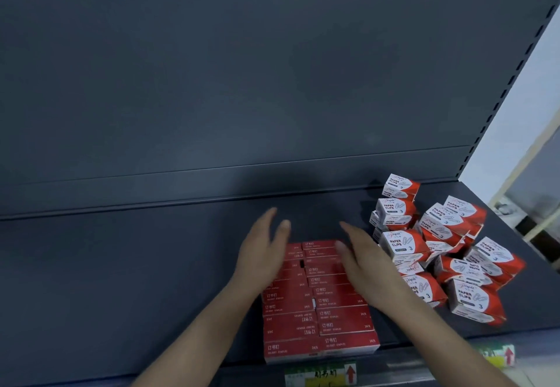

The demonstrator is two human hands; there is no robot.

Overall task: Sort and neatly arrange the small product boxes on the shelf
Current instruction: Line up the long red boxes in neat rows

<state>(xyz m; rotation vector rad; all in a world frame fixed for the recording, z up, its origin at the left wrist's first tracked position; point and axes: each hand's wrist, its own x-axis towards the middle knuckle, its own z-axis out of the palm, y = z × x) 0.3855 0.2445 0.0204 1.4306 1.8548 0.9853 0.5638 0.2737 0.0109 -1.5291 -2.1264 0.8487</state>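
Bare forearms reach in from the bottom edge, past a yellow price label (321, 376) on the front lip of the dark grey shelf (121, 265). Just behind the lip lies a flat block of red staple boxes (318, 311), packed edge to edge in two columns running back toward the rear panel (242, 83). The left grip (260, 253) is released, fingers straight and thumb spread, at the block's far left edge. The right grip (360, 262) is likewise released, fingers straight and together, over the far right edge. Neither holds anything; blur hides whether they touch the boxes. To the right, near the block, red-and-white paper clip boxes (439, 250) sit in a loose, tilted heap. A second label (497, 356) marks the lip below them.
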